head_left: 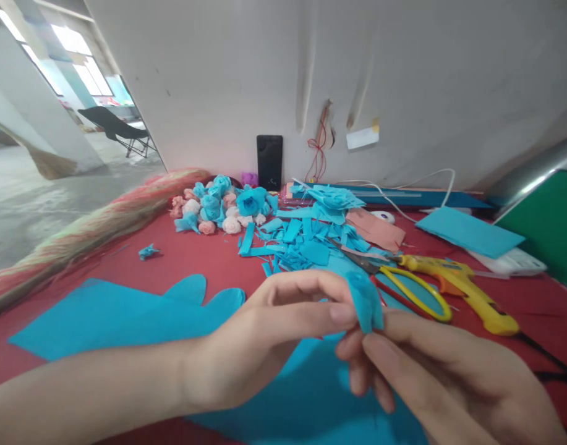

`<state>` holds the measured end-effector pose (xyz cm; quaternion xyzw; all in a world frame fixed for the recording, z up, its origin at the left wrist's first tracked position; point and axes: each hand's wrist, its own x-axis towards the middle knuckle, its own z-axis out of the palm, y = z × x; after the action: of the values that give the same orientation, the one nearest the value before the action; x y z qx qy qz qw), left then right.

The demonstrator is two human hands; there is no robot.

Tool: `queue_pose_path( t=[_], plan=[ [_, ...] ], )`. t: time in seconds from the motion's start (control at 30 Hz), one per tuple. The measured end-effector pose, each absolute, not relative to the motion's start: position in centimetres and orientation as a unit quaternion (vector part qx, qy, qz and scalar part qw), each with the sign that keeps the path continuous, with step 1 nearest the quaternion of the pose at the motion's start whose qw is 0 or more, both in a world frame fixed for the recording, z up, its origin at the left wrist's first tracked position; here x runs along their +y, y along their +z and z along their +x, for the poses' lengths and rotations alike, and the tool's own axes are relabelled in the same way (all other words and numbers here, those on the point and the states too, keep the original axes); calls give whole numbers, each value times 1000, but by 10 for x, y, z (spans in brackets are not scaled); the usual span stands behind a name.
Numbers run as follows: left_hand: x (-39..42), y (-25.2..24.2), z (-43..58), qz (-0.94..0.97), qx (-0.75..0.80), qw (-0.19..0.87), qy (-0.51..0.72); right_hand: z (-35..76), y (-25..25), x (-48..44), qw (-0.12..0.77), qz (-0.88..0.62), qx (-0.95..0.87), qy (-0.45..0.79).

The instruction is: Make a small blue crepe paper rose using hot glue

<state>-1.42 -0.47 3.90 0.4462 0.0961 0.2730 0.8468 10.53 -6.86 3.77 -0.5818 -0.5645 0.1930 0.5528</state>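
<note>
Between my two hands, above the table's front part, is a small rolled blue crepe-paper flower (364, 296). My left hand (287, 315) pinches its left side between thumb and fingers. Lower down, my right hand (431, 364) grips its base with thumb and forefinger. Beneath them lie blue paper sheets (111, 315), and two rounded blue petals (188, 289) rest at the sheet's far edge. Just behind the flower are scissors (417, 290) with yellow and red handles, partly hidden by the flower and my hand.
A yellow glue gun (468, 290) lies at the right, its cord running off the edge. Blue paper scraps (306, 238) fill the middle; finished paper flowers (218, 207) are heaped behind left. A black phone (269, 162) leans on the wall. Folded blue paper (471, 232) lies at the right.
</note>
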Motion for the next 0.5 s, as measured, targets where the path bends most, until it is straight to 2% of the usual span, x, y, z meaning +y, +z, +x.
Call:
queue_pose_path(
  t=[0.3, 0.5],
  plan=[
    [-5, 35, -14, 435, 75, 858, 263, 106, 45, -76, 572, -511, -573, 287],
    [-6, 35, -15, 425, 86, 864, 257, 106, 44, -80, 563, -534, -543, 320]
  ],
)
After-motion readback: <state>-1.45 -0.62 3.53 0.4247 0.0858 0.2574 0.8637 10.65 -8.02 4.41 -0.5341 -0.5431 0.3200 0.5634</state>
